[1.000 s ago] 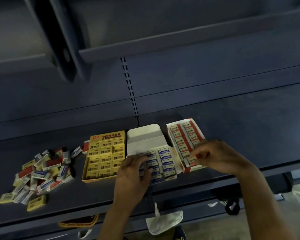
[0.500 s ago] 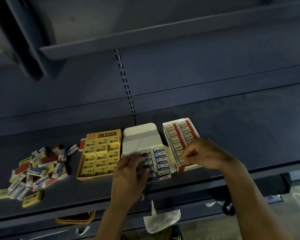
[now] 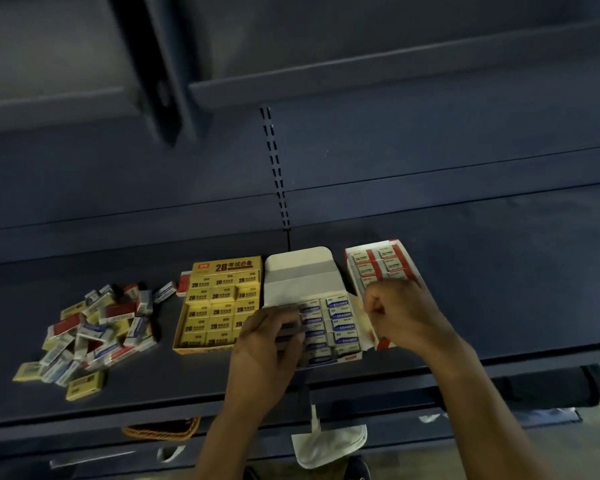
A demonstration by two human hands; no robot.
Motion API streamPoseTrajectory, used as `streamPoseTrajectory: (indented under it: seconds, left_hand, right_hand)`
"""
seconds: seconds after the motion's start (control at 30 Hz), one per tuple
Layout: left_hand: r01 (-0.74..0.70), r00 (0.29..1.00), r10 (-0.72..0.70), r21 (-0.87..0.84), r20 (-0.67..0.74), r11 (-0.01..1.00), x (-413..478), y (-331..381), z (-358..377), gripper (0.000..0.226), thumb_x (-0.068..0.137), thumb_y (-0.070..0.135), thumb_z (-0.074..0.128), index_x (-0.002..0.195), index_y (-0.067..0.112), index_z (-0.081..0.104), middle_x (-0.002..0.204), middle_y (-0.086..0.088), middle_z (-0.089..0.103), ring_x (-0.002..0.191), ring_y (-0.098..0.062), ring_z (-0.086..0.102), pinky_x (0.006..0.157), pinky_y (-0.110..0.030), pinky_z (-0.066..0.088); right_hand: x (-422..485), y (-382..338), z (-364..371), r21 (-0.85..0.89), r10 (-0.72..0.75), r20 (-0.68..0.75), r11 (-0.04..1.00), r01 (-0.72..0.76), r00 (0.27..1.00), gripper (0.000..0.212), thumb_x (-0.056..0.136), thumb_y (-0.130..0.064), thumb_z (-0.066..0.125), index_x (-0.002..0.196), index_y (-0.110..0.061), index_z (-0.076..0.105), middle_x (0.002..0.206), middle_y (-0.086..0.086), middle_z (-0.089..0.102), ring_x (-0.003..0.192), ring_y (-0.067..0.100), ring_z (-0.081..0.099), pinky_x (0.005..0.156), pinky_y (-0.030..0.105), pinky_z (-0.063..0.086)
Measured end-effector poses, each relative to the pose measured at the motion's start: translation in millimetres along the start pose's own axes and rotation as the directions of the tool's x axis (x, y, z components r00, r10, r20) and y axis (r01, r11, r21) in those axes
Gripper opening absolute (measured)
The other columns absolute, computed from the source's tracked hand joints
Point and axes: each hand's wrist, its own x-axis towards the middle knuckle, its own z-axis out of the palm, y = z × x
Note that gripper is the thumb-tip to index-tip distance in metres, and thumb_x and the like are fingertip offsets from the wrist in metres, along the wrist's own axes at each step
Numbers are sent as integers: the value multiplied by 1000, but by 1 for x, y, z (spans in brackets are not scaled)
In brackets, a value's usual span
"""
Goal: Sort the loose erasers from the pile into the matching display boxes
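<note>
1. Erasers (image 3: 90, 334) lie loose in a pile at the left end of the shelf (image 3: 499, 306), well apart from both hands, with the yellow box (image 3: 219, 306) standing between
2. Nearer hand: the left hand (image 3: 267, 344); a reach to the pile would run leftward across the yellow box
3. Long axis: pieces in the pile point every way, several tipped on edge; packed pieces lie crosswise in their boxes, so a picked piece will probably need turning before it seats
4. Left hand state: fingers lie over the left column of the blue-and-white box (image 3: 340, 323); blur hides whether they grip anything
5. Right hand (image 3: 402, 313) state: fingers curled over the near end of the red box (image 3: 385, 265), thumb against forefinger; a pinched piece cannot be confirmed
6. Appearance: small rectangular blocks in printed sleeves, yellow, red-and-white and blue-and-white, thoroughly mixed
</note>
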Motion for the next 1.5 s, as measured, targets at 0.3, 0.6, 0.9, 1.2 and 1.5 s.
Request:
streamPoseTrajectory:
  seconds: [0.3,0.6,0.9,1.2,1.5]
  left_hand:
    - [109,990,-99,107,-98,988,-24,-54,-51,22,81,22,69,103,23,64,108,4,62,92,-16,61,68,-29,54]
    - [281,952,-245,208,-181,937,-50,-110,-100,30,76,15,74,105,16,67,105,-3,64,94,-26,59,70,-36,52]
    - [459,865,-344,302,-365,835,-57,-145,-125,37,70,7,77,105,9,68,102,-11,65,89,-37,57,68,-42,50]
    - [510,847,-415,289,-332,810,-52,-169,-134,38,75,6,74,111,13,68,101,-9,64,88,-35,56,68,-40,49]
    - [483,860,-395,267,-323,834,-42,-173,-134,28,70,-3,74,95,8,70,91,-11,58,70,-30,58,56,-27,39]
  right_hand:
    - [27,-80,25,171,-89,-40,981,95,995,17,87,-22,62,104,-24,62,101,-7,66,84,3,59,76,19,49]
    - [41,-180,81,171,-316,104,940,296,943,18,89,-22,59,106,-25,63,112,-8,60,106,11,54,84,30,48]
    - [67,-241,116,71,-455,113,890,450,883,32,92,-15,52,123,-22,57,121,-5,54,116,14,44,93,27,40]
    - [98,-266,140,4,-539,133,840,543,832,42,85,-1,54,121,-21,58,123,-6,51,116,15,39,95,28,38]
    - [94,-262,143,4,-549,106,834,552,829,34,88,-15,60,120,-22,60,116,-4,50,113,16,36,92,27,36]
